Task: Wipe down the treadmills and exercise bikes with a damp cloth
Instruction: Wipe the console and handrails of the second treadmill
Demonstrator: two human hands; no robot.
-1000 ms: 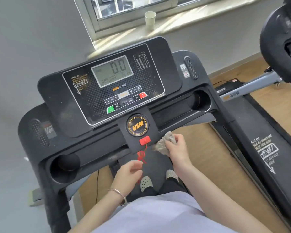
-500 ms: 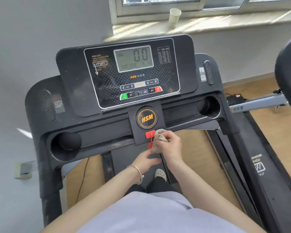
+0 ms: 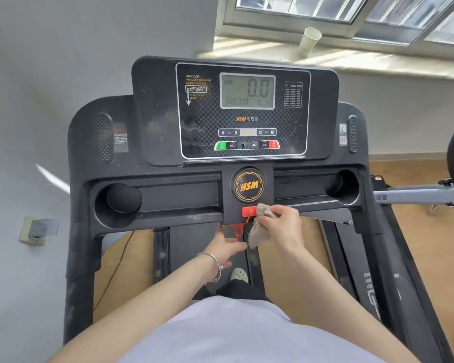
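Note:
A black HSM treadmill console point(image 3: 247, 111) fills the middle of the view, its screen reading 0.0. My right hand point(image 3: 282, 224) is shut on a crumpled beige cloth point(image 3: 258, 233) and presses its top against the red safety key point(image 3: 248, 211) under the round HSM badge. The rest of the cloth hangs below the console edge. My left hand point(image 3: 227, 248), with a bracelet on the wrist, is just beneath and pinches the small black clip and red safety cord point(image 3: 233, 230) that dangle from the key.
Cup holders point(image 3: 122, 199) sit at both ends of the console tray. A second treadmill point(image 3: 404, 284) stands close on the right. A paper cup point(image 3: 309, 40) stands on the windowsill. A wall socket point(image 3: 34, 230) and a black cable point(image 3: 116, 268) are at the left.
My right hand carried the cloth left onto the red safety key. My left hand rose to the hanging cord and clip. My head turned, so the console now sits squarer in view.

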